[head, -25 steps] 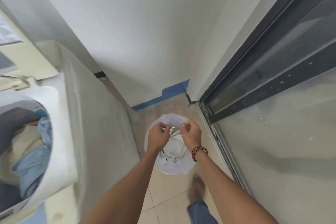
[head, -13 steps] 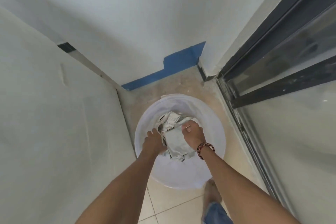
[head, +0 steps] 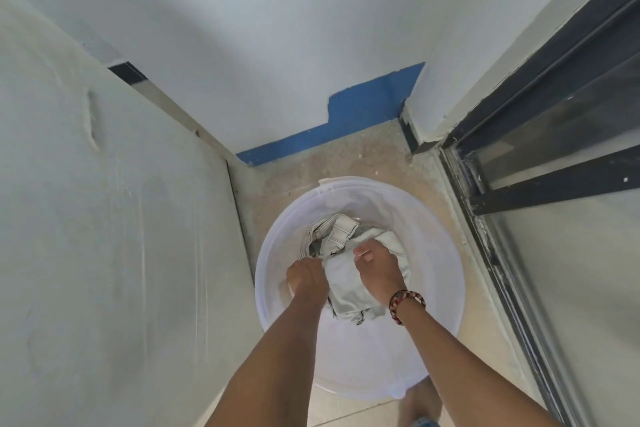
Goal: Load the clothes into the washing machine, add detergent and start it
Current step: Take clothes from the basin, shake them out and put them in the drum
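Both forearms reach down into white mesh laundry hamper (head: 440, 274) on tiled floor (head: 349, 412). Left hand (head: 306, 277) fingers curled, gripping left edge of pale grey garment (head: 346, 284) inside hamper. Right hand (head: 379, 267) fingers curled over garment's right side, beaded bracelet (head: 406, 303) on wrist. Garment bunched, stitched seams at far end. Beyond hamper: blue painted strip (head: 332, 132) at wall base. Dark sliding door frame (head: 512, 184) right of hamper.

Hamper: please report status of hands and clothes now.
Left hand and right hand both grip pale garment. Garment inside white hamper, not lifted out. Nothing in the way.
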